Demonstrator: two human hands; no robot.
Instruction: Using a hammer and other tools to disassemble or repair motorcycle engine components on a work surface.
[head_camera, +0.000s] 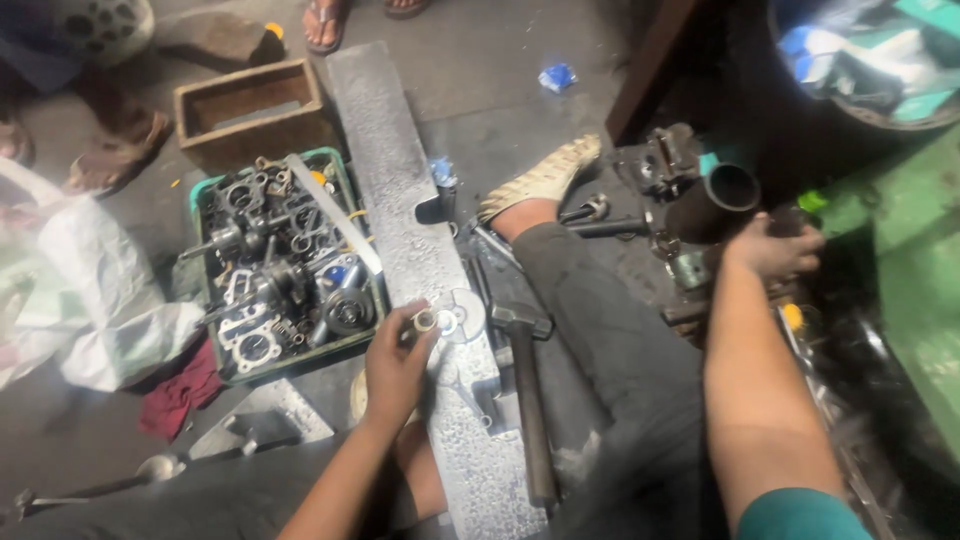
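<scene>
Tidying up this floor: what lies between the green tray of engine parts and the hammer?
In the head view, the long grey metal plate runs between the green tray and the hammer. The left hand holds a small ring over it.

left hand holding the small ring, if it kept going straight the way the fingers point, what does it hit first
Probably the round metal disc lying on the long grey plate. The left hand points up and right with a small pale ring at its fingertips, the disc just beyond; depth is unclear.
</scene>
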